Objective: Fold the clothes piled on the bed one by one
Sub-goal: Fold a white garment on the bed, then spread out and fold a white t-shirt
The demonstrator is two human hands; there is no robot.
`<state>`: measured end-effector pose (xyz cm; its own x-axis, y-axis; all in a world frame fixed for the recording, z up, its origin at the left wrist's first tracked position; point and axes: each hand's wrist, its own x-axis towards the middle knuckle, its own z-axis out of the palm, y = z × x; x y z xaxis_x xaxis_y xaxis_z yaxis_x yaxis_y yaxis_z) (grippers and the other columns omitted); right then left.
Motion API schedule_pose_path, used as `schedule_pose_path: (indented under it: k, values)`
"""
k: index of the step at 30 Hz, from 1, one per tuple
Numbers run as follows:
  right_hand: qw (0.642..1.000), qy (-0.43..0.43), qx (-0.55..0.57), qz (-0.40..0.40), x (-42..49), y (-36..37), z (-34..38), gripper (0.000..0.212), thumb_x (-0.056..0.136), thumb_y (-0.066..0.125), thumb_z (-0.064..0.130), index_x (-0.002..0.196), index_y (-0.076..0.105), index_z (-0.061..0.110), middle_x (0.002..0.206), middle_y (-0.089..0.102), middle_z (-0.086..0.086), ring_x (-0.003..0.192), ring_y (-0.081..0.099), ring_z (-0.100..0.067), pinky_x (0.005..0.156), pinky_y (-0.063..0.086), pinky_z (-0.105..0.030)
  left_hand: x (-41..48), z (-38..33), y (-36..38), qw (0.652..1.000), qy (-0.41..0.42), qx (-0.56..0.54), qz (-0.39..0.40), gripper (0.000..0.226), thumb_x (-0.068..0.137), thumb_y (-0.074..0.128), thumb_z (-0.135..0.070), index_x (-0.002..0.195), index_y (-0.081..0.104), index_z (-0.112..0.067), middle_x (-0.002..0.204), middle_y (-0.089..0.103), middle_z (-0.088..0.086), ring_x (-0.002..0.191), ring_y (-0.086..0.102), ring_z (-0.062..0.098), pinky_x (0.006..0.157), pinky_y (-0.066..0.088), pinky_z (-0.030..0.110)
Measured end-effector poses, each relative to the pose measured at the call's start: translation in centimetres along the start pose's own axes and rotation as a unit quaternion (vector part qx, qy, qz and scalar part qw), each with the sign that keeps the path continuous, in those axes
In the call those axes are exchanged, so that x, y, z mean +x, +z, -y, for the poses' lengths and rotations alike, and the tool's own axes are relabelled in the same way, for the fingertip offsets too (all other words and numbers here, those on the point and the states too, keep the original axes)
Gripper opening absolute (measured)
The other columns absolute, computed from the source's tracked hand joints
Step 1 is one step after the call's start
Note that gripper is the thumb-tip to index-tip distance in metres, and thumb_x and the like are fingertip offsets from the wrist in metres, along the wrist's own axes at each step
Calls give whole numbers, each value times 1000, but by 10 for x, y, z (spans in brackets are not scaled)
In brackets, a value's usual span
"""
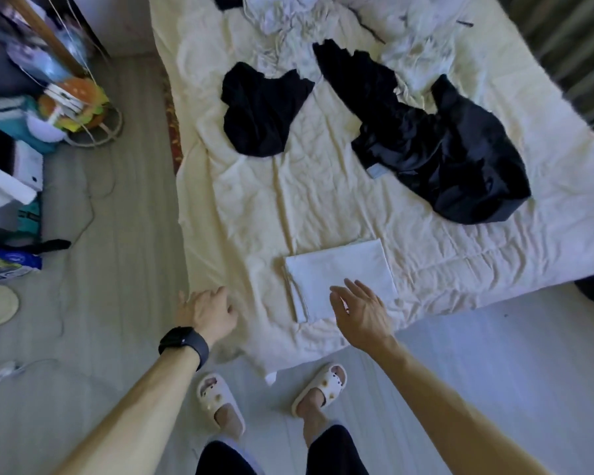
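My left hand (pixel 206 313) and right hand (pixel 364 317) hover apart, fingers loose, holding nothing, over the bed (pixel 460 269) edge. The folded cloth (pixel 340 272) lies under my right fingertips, its long axis crosswise. Bare sheet lies beyond, then black clothes (pixel 443 156).

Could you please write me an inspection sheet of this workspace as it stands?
Surface: bed sheet, cream, wrinkled.
Job's things: folded white cloth at the near edge; small dark garment and large dark garment unfolded; white pile at the far end.
Clutter: toys and boxes on the floor, left.
Fingers: left hand open at the bed's edge; right hand open over the folded cloth; both hold nothing.
Cables: thin cable on the floor, left.
Surroundings: curtain at the right.
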<state>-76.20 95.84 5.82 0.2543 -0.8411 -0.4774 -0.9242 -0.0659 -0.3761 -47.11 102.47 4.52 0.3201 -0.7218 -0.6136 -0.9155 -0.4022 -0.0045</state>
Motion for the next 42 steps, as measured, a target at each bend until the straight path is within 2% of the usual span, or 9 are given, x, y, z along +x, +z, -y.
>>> schedule_pose_path:
  k: [3, 5, 9, 14, 17, 22, 28, 32, 42]
  values:
    - [997, -58, 31, -37, -39, -5, 71, 41, 107, 44, 42, 143, 59, 29, 158, 45, -4, 152, 30, -24, 122, 27, -39, -21, 42, -36, 993, 30, -84, -72, 47, 98, 45, -45, 142, 47, -29, 127, 65, 0, 114, 61, 26, 96, 44, 40]
    - [994, -88, 26, -67, -54, -7, 121, 40, 106, 48, 40, 143, 58, 30, 158, 45, -3, 152, 30, -23, 122, 27, -39, -30, 77, -61, 984, 57, -127, -113, 46, 98, 46, -45, 142, 48, -30, 124, 66, 0, 110, 63, 25, 91, 49, 37]
    - [979, -136, 0, -151, -72, -13, 226, 37, 103, 55, 35, 139, 61, 35, 155, 49, 0, 149, 36, -24, 120, 31, -41, -42, 168, -120, 972, 106, -105, -181, 45, 98, 48, -45, 142, 49, -33, 133, 61, -5, 114, 62, 20, 92, 47, 35]
    - [944, -196, 14, -266, -76, -41, 350, 31, 97, 68, 27, 128, 70, 30, 140, 63, 0, 137, 52, -28, 108, 47, -44, -55, 284, -216, 951, 131, -74, -271, 45, 98, 50, -41, 142, 50, -31, 143, 54, -8, 125, 54, 19, 97, 44, 34]
    - [926, -214, 25, -310, -69, -69, 404, 29, 97, 68, 27, 126, 71, 29, 138, 65, 0, 137, 52, -28, 107, 45, -42, -61, 319, -276, 931, 157, -68, -321, 45, 97, 53, -40, 141, 53, -29, 141, 55, -6, 126, 54, 18, 99, 44, 34]
    - [918, -198, 41, -342, -41, -114, 458, 30, 100, 62, 29, 129, 70, 27, 143, 61, -2, 144, 44, -27, 112, 43, -49, -48, 339, -348, 899, 202, -83, -380, 44, 97, 55, -39, 140, 54, -29, 141, 56, -5, 127, 54, 18, 101, 43, 35]
    - [913, -157, 27, -376, 9, -145, 484, 31, 102, 60, 29, 131, 69, 27, 142, 62, 1, 143, 45, -24, 112, 44, -44, 15, 332, -406, 894, 252, -72, -364, 46, 99, 51, -41, 144, 49, -32, 145, 51, -7, 131, 51, 16, 103, 46, 34]
    - [922, -113, 31, -369, 68, -155, 487, 36, 102, 57, 34, 137, 65, 30, 146, 58, 4, 146, 41, -21, 115, 37, -39, 84, 318, -450, 899, 269, -55, -341, 47, 99, 49, -41, 145, 47, -32, 147, 49, -7, 133, 48, 17, 106, 42, 34]
    - [914, -87, 70, -389, 264, -230, 524, 31, 97, 67, 25, 128, 71, 26, 134, 67, 6, 136, 53, -25, 112, 44, -46, 287, 278, -560, 922, 291, -11, -256, 47, 101, 47, -39, 147, 44, -32, 149, 47, -10, 133, 46, 13, 107, 39, 31]
